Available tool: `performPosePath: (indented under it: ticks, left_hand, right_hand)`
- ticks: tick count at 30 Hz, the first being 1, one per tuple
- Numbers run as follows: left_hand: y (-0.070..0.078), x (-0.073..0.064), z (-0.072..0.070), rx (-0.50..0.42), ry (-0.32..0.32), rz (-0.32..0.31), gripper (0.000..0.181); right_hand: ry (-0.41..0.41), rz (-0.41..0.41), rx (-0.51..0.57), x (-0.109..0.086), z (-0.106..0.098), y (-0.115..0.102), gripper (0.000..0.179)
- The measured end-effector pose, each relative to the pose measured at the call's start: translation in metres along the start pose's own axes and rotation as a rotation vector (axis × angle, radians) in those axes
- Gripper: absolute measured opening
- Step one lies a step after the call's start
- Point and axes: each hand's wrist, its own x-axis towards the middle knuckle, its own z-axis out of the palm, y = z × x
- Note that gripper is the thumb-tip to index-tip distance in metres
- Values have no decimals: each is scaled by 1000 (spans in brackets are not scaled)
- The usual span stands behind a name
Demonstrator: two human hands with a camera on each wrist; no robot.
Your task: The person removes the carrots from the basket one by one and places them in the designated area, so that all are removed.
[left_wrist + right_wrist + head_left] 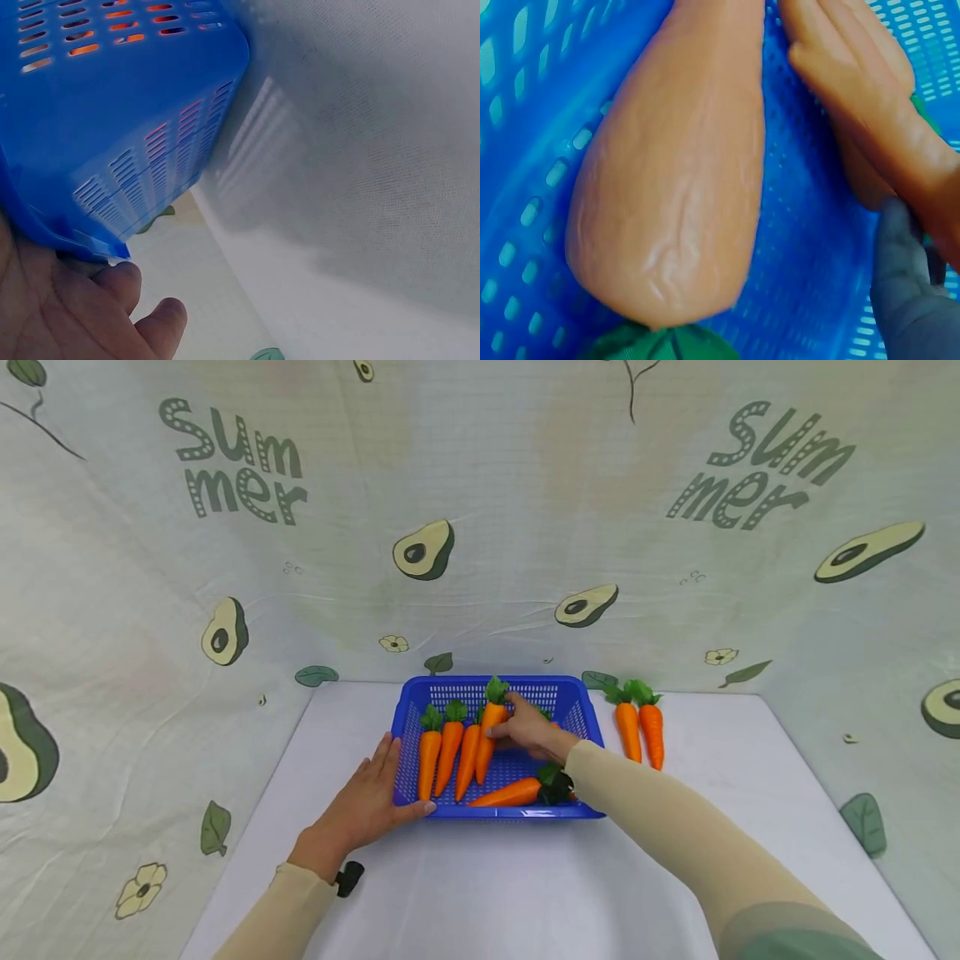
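A blue plastic basket (498,811) with slotted walls holds several orange carrots with green leafy tops. My right hand (528,729) reaches over its right side and pinches one carrot (491,727) near the leafy end, beside a row of carrots (447,752) on the left. Another carrot (513,793) lies crosswise along the front wall and looms large in the right wrist view. My left hand (367,797) rests at the front left corner, thumb on the front rim, straight fingers along the left side. In the left wrist view its palm (60,315) meets the basket rim.
Two more carrots (641,731) lie side by side on the white table (510,893), right of the basket. Behind and on both sides hangs a pale cloth (495,527) printed with avocados and leaves. A black device (348,878) sits at the left wrist.
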Motion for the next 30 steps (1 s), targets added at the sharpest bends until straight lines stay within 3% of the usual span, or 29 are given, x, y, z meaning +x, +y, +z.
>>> performPosePath:
  ticks: [13,22,30]
  left_hand:
    - [3,0,-1,-21,-12,-2,129]
    - [3,-1,-1,-42,-16,-14,127]
    - [1,0,0,-51,-14,-7,128]
  right_hand:
    - [57,-118,-103,-23,-22,-20,71]
    - [48,-141,-132,-39,-45,-27,74]
    - [77,-183,-212,-57,-54,-30,74]
